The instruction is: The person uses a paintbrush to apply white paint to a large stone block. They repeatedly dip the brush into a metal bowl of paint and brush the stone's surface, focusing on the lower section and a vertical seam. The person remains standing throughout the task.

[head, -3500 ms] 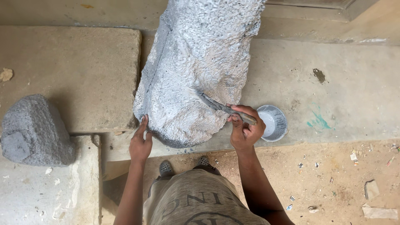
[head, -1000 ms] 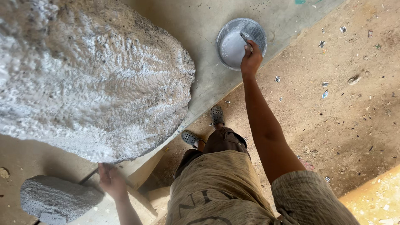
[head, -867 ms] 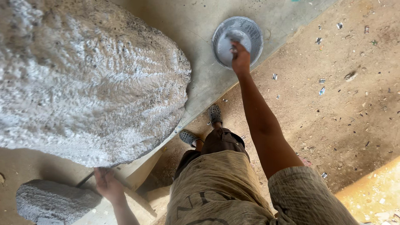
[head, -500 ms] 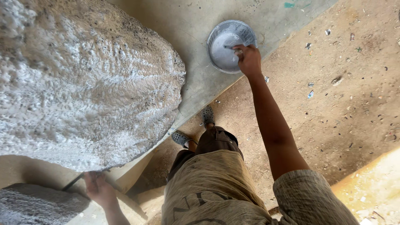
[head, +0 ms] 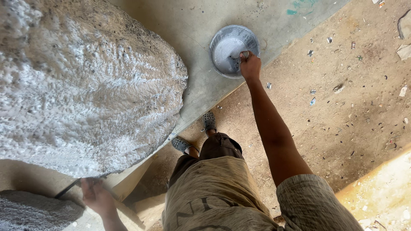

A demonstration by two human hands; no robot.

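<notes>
Whitish paint fills the round metal bowl [head: 233,50] on the concrete ledge [head: 201,25], and my right hand [head: 250,66] stretches straight out to it, fingers closed on a brush whose tip dips inside. Left of the bowl looms the big rough, pitted, white-coated rock [head: 81,85]; my left hand [head: 96,194] rests open-fingered beneath its lower edge, holding nothing I can see. Right of the bowl lies dusty, littered dirt floor [head: 342,107].

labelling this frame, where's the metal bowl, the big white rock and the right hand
metal bowl [head: 227,36], head view, upper rim
big white rock [head: 81,85], head view, middle of its rough face
right hand [head: 250,66], head view, back of the hand
</notes>
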